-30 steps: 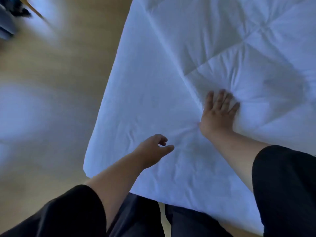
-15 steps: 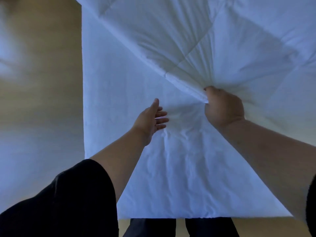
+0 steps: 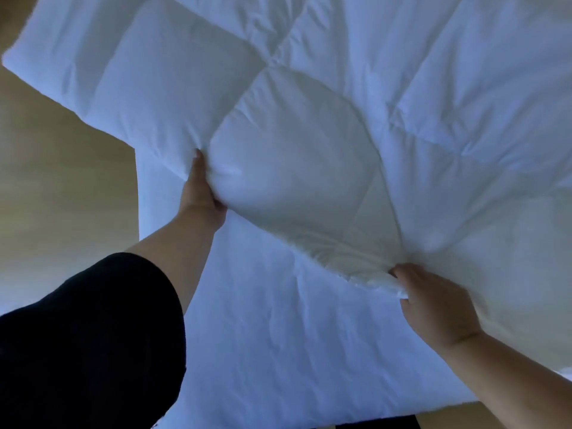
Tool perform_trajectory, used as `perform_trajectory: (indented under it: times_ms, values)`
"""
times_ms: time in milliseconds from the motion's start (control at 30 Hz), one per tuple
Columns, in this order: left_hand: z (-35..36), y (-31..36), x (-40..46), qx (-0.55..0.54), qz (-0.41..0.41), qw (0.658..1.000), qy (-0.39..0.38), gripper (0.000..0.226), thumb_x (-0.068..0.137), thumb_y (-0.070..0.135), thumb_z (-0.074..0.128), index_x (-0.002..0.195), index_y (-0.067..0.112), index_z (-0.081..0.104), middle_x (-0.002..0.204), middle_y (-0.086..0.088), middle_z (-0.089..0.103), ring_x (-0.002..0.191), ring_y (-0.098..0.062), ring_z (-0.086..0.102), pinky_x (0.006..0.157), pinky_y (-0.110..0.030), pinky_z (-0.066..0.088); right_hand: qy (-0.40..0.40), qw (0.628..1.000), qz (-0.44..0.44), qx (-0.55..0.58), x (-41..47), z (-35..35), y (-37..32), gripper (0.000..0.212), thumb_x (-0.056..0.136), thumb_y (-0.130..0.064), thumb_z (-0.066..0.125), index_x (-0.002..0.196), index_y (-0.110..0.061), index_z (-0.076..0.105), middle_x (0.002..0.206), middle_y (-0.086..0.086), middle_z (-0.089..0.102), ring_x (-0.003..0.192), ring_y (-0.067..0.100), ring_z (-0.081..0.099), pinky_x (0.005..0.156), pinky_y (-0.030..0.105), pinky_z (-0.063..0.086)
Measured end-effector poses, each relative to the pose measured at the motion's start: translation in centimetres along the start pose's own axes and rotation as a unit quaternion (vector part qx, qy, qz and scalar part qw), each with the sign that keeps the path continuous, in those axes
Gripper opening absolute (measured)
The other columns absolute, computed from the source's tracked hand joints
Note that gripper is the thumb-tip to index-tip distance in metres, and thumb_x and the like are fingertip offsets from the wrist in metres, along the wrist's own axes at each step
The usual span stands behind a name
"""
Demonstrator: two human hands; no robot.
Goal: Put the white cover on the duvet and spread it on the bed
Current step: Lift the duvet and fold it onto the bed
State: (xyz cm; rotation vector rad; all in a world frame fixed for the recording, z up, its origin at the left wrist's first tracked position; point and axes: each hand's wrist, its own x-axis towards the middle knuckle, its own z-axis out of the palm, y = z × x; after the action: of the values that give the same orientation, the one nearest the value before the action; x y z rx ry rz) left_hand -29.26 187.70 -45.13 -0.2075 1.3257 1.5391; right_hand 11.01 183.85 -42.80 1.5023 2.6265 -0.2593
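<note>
White quilted duvet (image 3: 325, 125) is lying over the flat white cover (image 3: 278, 335), filling the frame from 9 to 3 o'clock. Both hands are gripping its near edge: left hand (image 3: 201, 190) newly closed on it, right hand (image 3: 433, 308) pinching at 4 o'clock.

The white quilted duvet (image 3: 309, 144) is lifted at its near edge, puffy and creased; the white cover (image 3: 278, 335) lies flat and wrinkled below it, reaching the bed's near edge.
</note>
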Motion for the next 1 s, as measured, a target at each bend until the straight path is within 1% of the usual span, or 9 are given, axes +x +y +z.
perform_trajectory:
  times_ms: [100,167,267,367,467,567,700,867,1000]
  values:
    - [-0.6,1.7,2.9,-0.026,0.014,1.000,-0.011,0.048,0.094,0.055,0.054,0.120,0.017,0.069,0.124,-0.009,0.069,0.114,-0.029,0.066,0.102,-0.048,0.049,0.018,1.000,-0.009,-0.008,1.5,2.9,-1.6,0.041,0.056,0.001,0.068,0.096,-0.007,0.067,0.089,0.014,0.065,0.079,0.037,0.067,0.066,0.041,0.050]
    - [-0.9,3.3,4.8,-0.007,0.007,1.000,0.001,0.038,0.094,0.040,0.062,0.122,0.014,0.068,0.123,-0.009,0.070,0.111,-0.030,0.068,0.096,-0.049,0.052,0.039,0.999,-0.012,-0.033,2.0,4.1,-2.5,0.041,0.066,-0.007,0.055,0.105,-0.001,0.062,0.101,0.022,0.062,0.094,0.042,0.062,0.085,0.047,0.045]
    - [-2.5,4.7,6.2,0.060,-0.003,0.997,0.054,0.048,0.074,0.015,0.079,0.120,0.010,0.070,0.114,-0.009,0.073,0.103,-0.030,0.071,0.084,-0.049,0.058,0.039,0.997,0.029,-0.066,2.8,4.6,-4.3,0.058,0.074,-0.018,0.052,0.129,0.002,0.051,0.124,0.031,0.057,0.113,0.045,0.056,0.099,0.054,0.042]
    - [-3.5,6.1,5.1,0.104,0.041,0.990,0.086,0.041,0.072,0.005,0.078,0.112,0.008,0.071,0.101,-0.006,0.077,0.093,-0.025,0.074,0.080,-0.041,0.060,0.027,0.998,0.030,-0.051,4.1,3.2,-5.1,0.052,0.073,-0.014,0.054,0.123,-0.001,0.059,0.100,0.022,0.066,0.087,0.042,0.066,0.071,0.047,0.056]
    - [-3.3,7.5,1.2,0.122,0.081,0.987,0.068,0.040,0.078,0.003,0.074,0.116,0.011,0.065,0.101,-0.003,0.076,0.085,-0.017,0.075,0.075,-0.033,0.061,-0.036,0.998,0.040,-0.044,4.2,0.2,-4.0,0.050,0.063,-0.008,0.078,0.112,-0.010,0.068,0.080,0.014,0.069,0.062,0.038,0.066,0.047,0.041,0.052]
    - [-3.8,7.8,-3.4,0.134,0.100,0.983,0.076,0.027,0.086,0.005,0.070,0.109,0.016,0.060,0.095,0.002,0.072,0.074,-0.010,0.071,0.067,-0.026,0.058,-0.075,0.994,0.046,-0.058,2.2,-2.8,-3.6,0.055,0.062,-0.009,0.082,0.115,-0.014,0.069,0.080,0.012,0.070,0.062,0.037,0.067,0.046,0.041,0.050]
    - [-8.1,6.2,-11.3,0.130,0.103,0.981,0.099,0.018,0.086,0.007,0.070,0.096,0.021,0.063,0.094,0.000,0.071,0.092,-0.025,0.068,0.081,-0.041,0.057,-0.097,0.993,0.021,-0.057,-1.7,-4.9,-3.1,0.056,0.053,-0.005,0.087,0.106,-0.014,0.073,0.069,0.009,0.067,0.052,0.034,0.065,0.040,0.038,0.048]
    - [-14.6,-0.9,-22.9,0.106,0.070,0.980,0.151,0.022,0.081,0.012,0.075,0.101,0.017,0.065,0.102,-0.008,0.072,0.091,-0.028,0.066,0.081,-0.044,0.053,-0.120,0.991,-0.044,-0.046,-7.7,-5.8,0.1,0.060,0.043,0.002,0.085,0.099,-0.018,0.076,0.062,-0.003,0.064,0.047,0.026,0.062,0.038,0.026,0.039]
    - [-17.7,-9.8,-31.0,0.091,0.029,0.976,0.198,0.029,0.087,0.019,0.073,0.114,0.014,0.065,0.100,-0.004,0.073,0.095,-0.029,0.067,0.093,-0.049,0.053,-0.134,0.985,-0.097,-0.053,-12.8,-6.3,4.0,0.063,0.033,-0.001,0.089,0.092,-0.020,0.077,0.059,-0.003,0.063,0.045,0.023,0.061,0.033,0.030,0.043]
